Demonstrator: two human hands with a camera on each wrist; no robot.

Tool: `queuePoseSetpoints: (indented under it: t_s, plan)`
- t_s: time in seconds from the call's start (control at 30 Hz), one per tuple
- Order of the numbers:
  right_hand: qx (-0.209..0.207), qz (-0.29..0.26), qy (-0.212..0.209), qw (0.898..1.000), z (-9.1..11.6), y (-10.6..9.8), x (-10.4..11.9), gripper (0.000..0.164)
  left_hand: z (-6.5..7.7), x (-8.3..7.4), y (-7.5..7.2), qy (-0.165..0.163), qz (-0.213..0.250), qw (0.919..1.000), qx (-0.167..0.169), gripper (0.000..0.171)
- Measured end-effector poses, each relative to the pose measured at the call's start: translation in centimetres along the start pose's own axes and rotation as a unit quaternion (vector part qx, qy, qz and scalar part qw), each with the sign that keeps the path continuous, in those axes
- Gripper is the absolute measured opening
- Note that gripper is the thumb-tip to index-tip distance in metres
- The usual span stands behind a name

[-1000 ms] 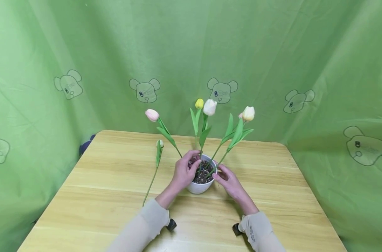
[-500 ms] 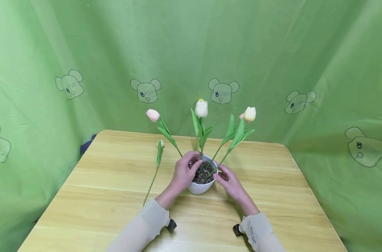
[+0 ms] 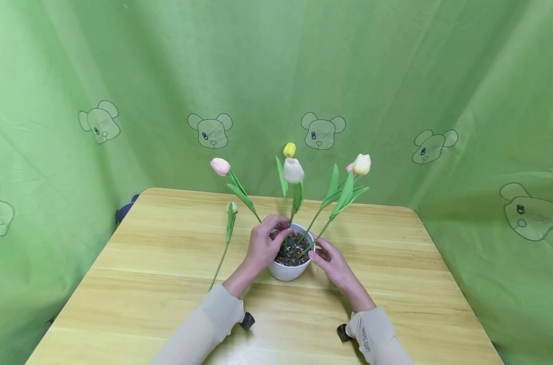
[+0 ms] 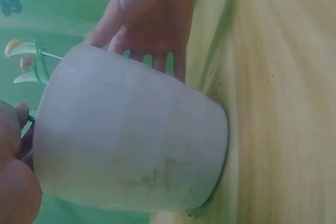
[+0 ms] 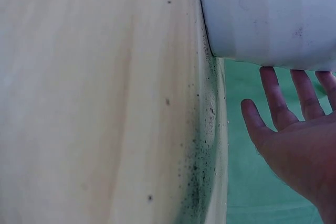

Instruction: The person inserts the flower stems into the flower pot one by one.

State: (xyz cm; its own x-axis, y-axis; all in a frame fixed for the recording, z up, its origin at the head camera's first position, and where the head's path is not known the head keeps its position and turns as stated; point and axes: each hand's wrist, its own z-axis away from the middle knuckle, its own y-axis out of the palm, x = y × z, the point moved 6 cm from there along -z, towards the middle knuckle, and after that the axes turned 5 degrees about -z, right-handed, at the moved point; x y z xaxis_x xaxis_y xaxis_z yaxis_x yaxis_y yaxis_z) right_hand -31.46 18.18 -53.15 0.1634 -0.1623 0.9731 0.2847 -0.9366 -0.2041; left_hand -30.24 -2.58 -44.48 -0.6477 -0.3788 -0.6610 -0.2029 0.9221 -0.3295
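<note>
In the head view, a white flower pot (image 3: 286, 272) with dark soil (image 3: 296, 249) stands upright on the table. My left hand (image 3: 263, 243) pinches the stem of a white tulip (image 3: 293, 171) over the pot; fingers partly hide where that stem ends. My right hand (image 3: 333, 263) rests against the pot's right side; in the right wrist view its fairly straight fingers (image 5: 273, 95) touch the wall. From the pot rise a yellow tulip (image 3: 289, 149), a pink tulip (image 3: 220, 167) leaning left, and a cream tulip (image 3: 362, 165) leaning right with another pinkish bloom behind it.
A loose tulip with a pale bloom (image 3: 232, 207) lies on the wooden table (image 3: 167, 253), left of the pot. Specks of soil (image 5: 194, 182) dot the tabletop near the pot. Green curtains (image 3: 267, 61) with bear-head prints surround the table.
The white tulip's bloom has moved left, then lower, uncovering the yellow tulip again. My left hand has shifted slightly left with the stem. My right hand has stayed at the pot.
</note>
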Motion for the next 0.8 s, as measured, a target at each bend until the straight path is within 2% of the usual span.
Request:
queuePoseSetpoints:
  t_s: [0.13, 0.47, 0.8]
  plan:
    - [0.001, 0.001, 0.0, 1.0, -0.05, 0.09, -0.05, 0.058, 0.28, 0.37, 0.07, 0.004, -0.008, 1.0, -0.001, 0.019]
    - [-0.002, 0.007, -0.002, 1.0, 0.21, -0.06, 0.06, 0.057, 0.65, 0.49, 0.75, 0.039, -0.049, 0.998, 0.006, 0.014]
    - [0.0, 0.007, -0.002, 1.0, 0.16, -0.05, 0.06, 0.057, 0.53, 0.81, 0.7, 0.019, -0.054, 0.9973, 0.046, 0.014]
